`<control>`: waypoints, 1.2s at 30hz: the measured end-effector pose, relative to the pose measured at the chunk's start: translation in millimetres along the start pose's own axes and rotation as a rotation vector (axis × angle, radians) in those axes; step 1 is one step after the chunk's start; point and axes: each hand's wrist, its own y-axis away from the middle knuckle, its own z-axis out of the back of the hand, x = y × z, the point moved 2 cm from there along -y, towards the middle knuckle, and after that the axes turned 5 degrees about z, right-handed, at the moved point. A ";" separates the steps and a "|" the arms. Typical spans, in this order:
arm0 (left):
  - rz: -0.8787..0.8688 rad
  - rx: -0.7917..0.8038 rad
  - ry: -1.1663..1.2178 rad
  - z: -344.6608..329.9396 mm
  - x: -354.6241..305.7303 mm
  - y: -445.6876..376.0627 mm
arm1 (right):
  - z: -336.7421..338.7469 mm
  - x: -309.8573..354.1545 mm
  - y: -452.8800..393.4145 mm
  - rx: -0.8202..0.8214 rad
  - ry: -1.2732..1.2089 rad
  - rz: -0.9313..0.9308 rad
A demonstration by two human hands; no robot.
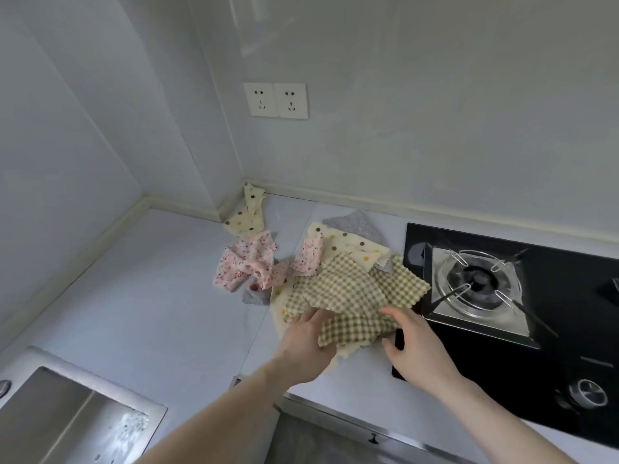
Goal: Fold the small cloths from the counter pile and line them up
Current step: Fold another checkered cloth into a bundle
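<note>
Both hands are reaching into the pile now. The left hand (310,339) is lying on the near edge of a green checked cloth (348,296), fingers spread and partly tucked under a fold of it, so whether it is actually pinching the fabric is impossible to tell. The right hand (413,343) is gripping the same cloth at its right corner, thumb and fingers closing on the fabric just beside the black gas hob (502,296). The checked cloth is lying rumpled on top of the heap, covering a cream dotted cloth (351,244) and a grey one (358,221). Farther left, a crumpled pink floral cloth (246,262) is sitting on the pale surface (150,296), and another cream dotted cloth (246,216) is leaning into the wall corner. A steel sink (67,413) is showing at lower left.
</note>
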 end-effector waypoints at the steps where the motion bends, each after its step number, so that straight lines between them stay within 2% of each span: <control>1: -0.028 -0.027 -0.022 -6.5 4.1 -5.4 | -3.8 -4.5 -2.8 -0.003 0.028 0.023; 6: -0.188 -0.220 -0.063 -42.7 38.9 -21.9 | -31.6 -31.3 -19.2 -0.031 0.023 0.067; 10: -0.267 -0.363 -0.069 -63.6 49.8 -24.3 | -61.1 -52.6 -21.6 -0.162 0.048 0.145; 23: -0.380 -0.443 0.024 -68.1 60.5 -21.8 | -78.5 -63.1 -25.7 -0.396 -0.068 0.291; 30: -0.453 -0.564 -0.054 -81.7 69.8 -32.9 | -82.0 -71.0 -26.5 -0.523 -0.063 0.321; 36: -0.416 -0.626 0.047 -69.2 54.4 -14.3 | -76.4 -53.8 -2.0 -0.616 -0.101 0.245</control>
